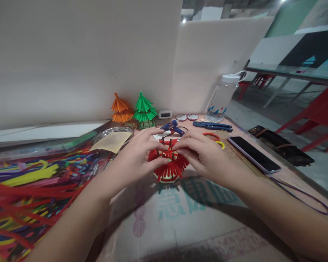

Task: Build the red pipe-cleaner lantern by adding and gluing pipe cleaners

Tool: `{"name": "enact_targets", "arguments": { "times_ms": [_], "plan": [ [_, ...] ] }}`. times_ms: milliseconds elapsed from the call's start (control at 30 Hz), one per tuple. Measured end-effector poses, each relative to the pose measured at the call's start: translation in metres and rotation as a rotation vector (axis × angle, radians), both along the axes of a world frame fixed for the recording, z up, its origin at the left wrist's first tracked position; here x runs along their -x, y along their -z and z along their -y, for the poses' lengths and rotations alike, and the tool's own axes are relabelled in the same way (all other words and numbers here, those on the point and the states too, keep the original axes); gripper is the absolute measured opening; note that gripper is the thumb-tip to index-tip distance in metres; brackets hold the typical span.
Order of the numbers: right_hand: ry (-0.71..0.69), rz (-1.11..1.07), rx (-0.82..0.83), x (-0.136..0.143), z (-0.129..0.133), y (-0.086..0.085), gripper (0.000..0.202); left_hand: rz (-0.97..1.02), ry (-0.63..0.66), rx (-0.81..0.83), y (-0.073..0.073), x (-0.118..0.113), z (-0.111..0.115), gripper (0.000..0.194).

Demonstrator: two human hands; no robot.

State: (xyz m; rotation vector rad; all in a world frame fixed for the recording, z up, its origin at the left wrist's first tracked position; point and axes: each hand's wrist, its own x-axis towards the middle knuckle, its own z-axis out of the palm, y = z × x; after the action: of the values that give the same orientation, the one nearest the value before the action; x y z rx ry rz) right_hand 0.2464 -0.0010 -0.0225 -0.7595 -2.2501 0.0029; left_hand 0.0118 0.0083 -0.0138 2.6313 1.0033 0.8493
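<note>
Between my hands stands a small red pipe-cleaner pagoda model (171, 170), with fringe-like red strips hanging around it and several dark upright posts at its top. It rests on a pale base (166, 179). My left hand (142, 151) curves around its left side, thumb and fingers against the upper part. On the other side my right hand (199, 151) has its fingertips pinched together at the red top part. The fingers partly hide what they touch there. Behind it lies a blue glue gun (172, 127).
An orange pagoda (121, 109) and a green pagoda (144, 111) stand at the back. Colourful pipe cleaners (30, 196) cover the left side. To the right are a water bottle (221, 98), blue pliers (211, 126) and a phone (254, 154). A clear dish (129, 130) holds yellowish paper (112, 142).
</note>
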Motion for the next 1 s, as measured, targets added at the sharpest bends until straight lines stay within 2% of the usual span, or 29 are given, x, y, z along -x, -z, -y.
{"name": "enact_targets", "arguments": {
  "times_ms": [200, 367, 633, 833, 1000],
  "plan": [
    [-0.012, 0.001, 0.044, 0.0007, 0.0014, 0.0009, 0.015, 0.007, 0.011, 0.009, -0.0005, -0.0006, 0.0000, 0.011],
    [-0.066, -0.026, 0.019, 0.0010, 0.0003, 0.0036, 0.016, 0.009, 0.028, -0.001, 0.0005, -0.0009, -0.0002, 0.010],
    [-0.051, -0.001, -0.038, 0.0009, -0.0003, 0.0057, 0.019, 0.005, 0.038, 0.015, -0.0015, -0.0004, 0.0002, 0.011],
    [-0.067, -0.009, -0.020, 0.0012, -0.0002, 0.0058, 0.018, 0.007, 0.052, 0.026, -0.0036, 0.0020, 0.0004, 0.020],
    [-0.043, 0.019, 0.000, 0.0013, 0.0005, 0.0050, 0.020, 0.040, -0.008, 0.067, -0.0034, 0.0000, 0.0013, 0.023]
  ]
}}
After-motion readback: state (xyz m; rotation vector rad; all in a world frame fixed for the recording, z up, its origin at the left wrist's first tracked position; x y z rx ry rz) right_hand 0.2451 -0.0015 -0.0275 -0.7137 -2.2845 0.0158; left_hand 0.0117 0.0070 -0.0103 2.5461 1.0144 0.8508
